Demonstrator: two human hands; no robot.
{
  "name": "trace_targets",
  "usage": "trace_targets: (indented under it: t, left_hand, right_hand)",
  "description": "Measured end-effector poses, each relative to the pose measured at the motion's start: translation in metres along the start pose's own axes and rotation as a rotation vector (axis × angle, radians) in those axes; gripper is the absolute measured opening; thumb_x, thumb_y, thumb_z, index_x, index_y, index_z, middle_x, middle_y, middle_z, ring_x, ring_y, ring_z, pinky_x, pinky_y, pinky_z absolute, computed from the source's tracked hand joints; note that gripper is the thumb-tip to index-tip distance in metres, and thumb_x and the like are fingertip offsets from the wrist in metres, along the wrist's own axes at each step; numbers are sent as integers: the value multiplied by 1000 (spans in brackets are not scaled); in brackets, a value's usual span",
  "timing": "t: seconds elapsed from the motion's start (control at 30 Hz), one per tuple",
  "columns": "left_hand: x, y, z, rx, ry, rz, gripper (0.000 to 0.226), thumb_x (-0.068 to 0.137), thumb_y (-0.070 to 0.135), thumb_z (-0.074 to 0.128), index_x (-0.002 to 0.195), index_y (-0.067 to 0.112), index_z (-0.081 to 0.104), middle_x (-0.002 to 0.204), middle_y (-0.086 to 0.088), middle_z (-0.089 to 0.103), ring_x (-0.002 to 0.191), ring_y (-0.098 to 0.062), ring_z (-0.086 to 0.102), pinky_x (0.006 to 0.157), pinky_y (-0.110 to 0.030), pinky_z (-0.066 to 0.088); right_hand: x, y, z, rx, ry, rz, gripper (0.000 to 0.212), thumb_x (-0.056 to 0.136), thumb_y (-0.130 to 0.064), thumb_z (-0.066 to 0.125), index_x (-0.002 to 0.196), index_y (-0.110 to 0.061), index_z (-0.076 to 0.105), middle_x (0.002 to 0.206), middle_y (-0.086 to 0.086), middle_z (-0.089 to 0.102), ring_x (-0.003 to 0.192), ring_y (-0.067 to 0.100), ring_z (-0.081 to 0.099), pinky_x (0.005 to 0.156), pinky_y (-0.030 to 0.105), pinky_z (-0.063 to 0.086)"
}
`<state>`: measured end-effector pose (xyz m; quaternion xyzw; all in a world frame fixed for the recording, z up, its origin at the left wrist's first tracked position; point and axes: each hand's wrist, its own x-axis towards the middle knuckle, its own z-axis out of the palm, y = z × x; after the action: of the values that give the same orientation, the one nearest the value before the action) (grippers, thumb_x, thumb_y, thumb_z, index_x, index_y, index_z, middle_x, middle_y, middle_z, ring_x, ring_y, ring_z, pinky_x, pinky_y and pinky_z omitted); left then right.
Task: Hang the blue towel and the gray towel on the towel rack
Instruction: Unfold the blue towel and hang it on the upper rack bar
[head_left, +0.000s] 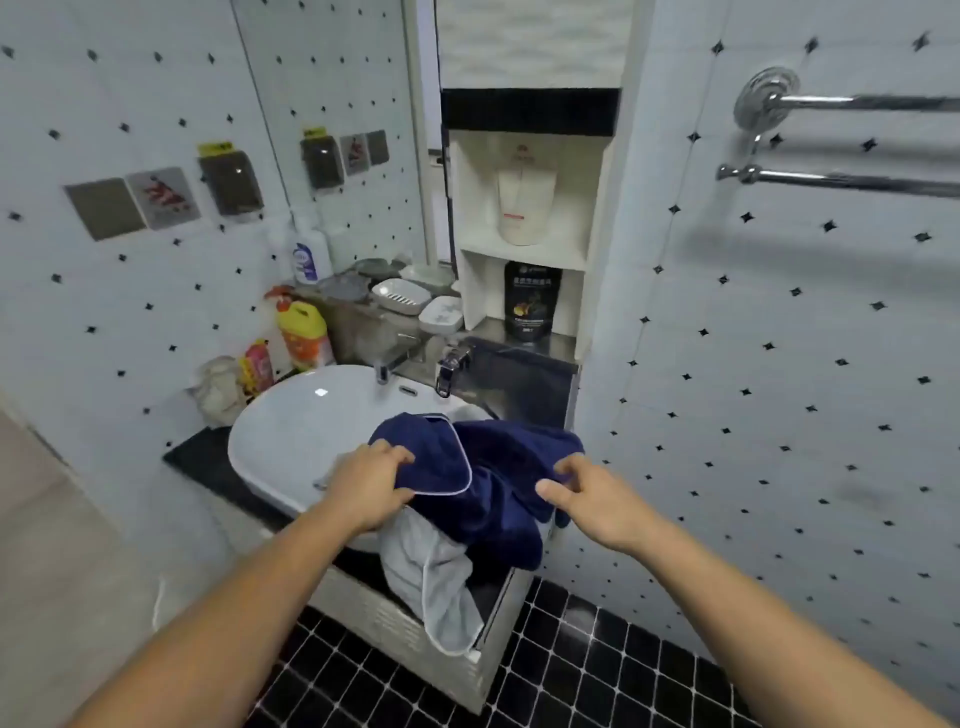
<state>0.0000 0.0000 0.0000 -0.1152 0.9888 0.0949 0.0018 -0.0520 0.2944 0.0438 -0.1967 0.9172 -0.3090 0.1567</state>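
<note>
Blue towel (498, 478) is bunched between my hands: left hand (369, 483) grips its piped edge, right hand (587, 499) pinches a fold. Gray towel (441, 577) hangs below my left hand. Pickup step, I judge; next, lifting it to the towel rack (852, 179), high beyond my right hand.
</note>
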Motion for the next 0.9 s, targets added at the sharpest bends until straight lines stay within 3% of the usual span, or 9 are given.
trace_targets:
  t: [0.07, 0.2, 0.33, 0.43, 0.53, 0.63, 0.73, 0.83, 0.9]
  left_hand:
    - [30, -16, 13, 143, -79, 47, 62, 80, 45, 67, 138, 30, 50, 132, -3, 52, 118, -25, 51, 99, -36, 42]
    - [88, -38, 51, 346, -274, 132, 80, 73, 57, 66, 144, 33, 37, 136, -4, 42, 122, -27, 44, 103, -41, 36]
    - [126, -45, 70, 426, -246, 194, 42, 90, 41, 51, 130, 30, 52, 130, -2, 53, 112, -26, 56, 93, -41, 43]
    - [152, -48, 68, 203, -224, 154, 29, 95, 34, 43, 115, 24, 61, 119, -1, 65, 103, -24, 63, 84, -37, 48]
    - [170, -39, 52, -129, -271, 59, 23, 97, 29, 48, 103, 15, 64, 112, -7, 68, 102, -27, 62, 79, -30, 41]
    - [181, -13, 28, -529, -240, 22, 25, 93, 14, 59, 69, 10, 52, 77, -18, 60, 79, -29, 59, 73, -33, 38]
    - [175, 28, 5, -848, -244, 23, 26, 92, 11, 62, 67, 13, 54, 60, 5, 56, 60, -10, 52, 65, -32, 43]
    - [168, 79, -12, -1051, -221, 69, 7, 92, 9, 61, 87, 9, 67, 79, -4, 65, 73, -14, 61, 61, -29, 50]
    - [168, 109, -27, -1182, -205, 66, 15, 91, 4, 62, 90, 16, 71, 84, -4, 69, 77, -13, 65, 59, -22, 53]
  right_hand:
    - [38, -2, 18, 16, -21, 23, 50, 96, -45, 53, 132, -12, 49, 94, 0, 65, 94, 18, 59, 82, 29, 42]
    - [102, -6, 49, 73, -77, 109, 49, 94, -46, 56, 131, -14, 50, 92, -5, 64, 88, 15, 59, 76, 27, 43]
    - [147, -1, 65, 68, -119, 152, 49, 92, -51, 55, 128, -18, 52, 93, -7, 66, 84, 10, 57, 65, 19, 37]
    - [172, 5, 68, 89, -138, 195, 49, 91, -52, 56, 126, -19, 54, 108, -2, 67, 96, 15, 58, 77, 25, 39]
    - [187, 5, 68, 87, -135, 218, 48, 91, -54, 54, 121, -16, 58, 107, 0, 67, 92, 15, 56, 80, 27, 42]
    - [195, -5, 60, 321, -150, 297, 61, 87, -67, 47, 109, -11, 64, 96, 7, 72, 81, 20, 66, 75, 35, 56]
    - [200, -18, 38, 658, -151, 380, 62, 77, -79, 47, 104, -26, 65, 95, 1, 76, 89, 20, 71, 71, 34, 56]
    - [202, -31, 3, 864, -21, 243, 33, 82, -45, 71, 97, -16, 69, 77, -3, 76, 77, 18, 73, 56, 29, 54]
    - [196, -36, -31, 867, 94, 123, 8, 82, -14, 73, 80, -11, 66, 61, -1, 70, 58, 15, 67, 48, 24, 49]
